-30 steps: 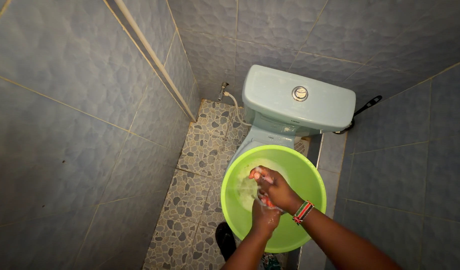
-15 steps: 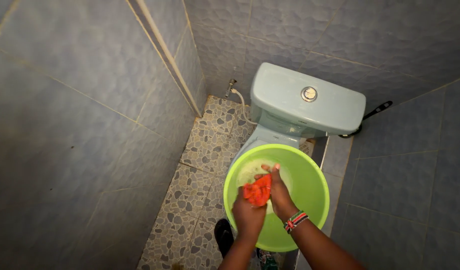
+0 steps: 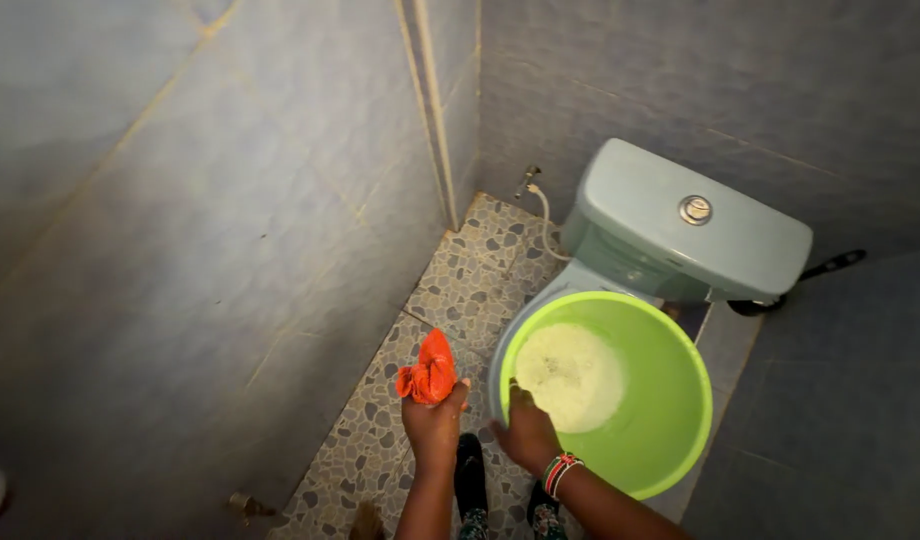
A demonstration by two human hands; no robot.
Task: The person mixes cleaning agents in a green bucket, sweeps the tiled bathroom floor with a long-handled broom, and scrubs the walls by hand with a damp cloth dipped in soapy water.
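Head view: left hand clenching wet orange cloth at frame centre; right hand gripping round green plastic basin rim, likely risking tipping soapy water.

The green basin hides the toilet bowl beneath it. Both forearms are cut off by the bottom edge.

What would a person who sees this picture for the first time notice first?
The bright green basin with foamy water, resting on the pale blue toilet at the right, draws the eye first. Next comes the orange cloth, bunched in the left hand above the pebble-patterned floor. The right hand, with a beaded bracelet at its wrist, grips the basin's near rim.
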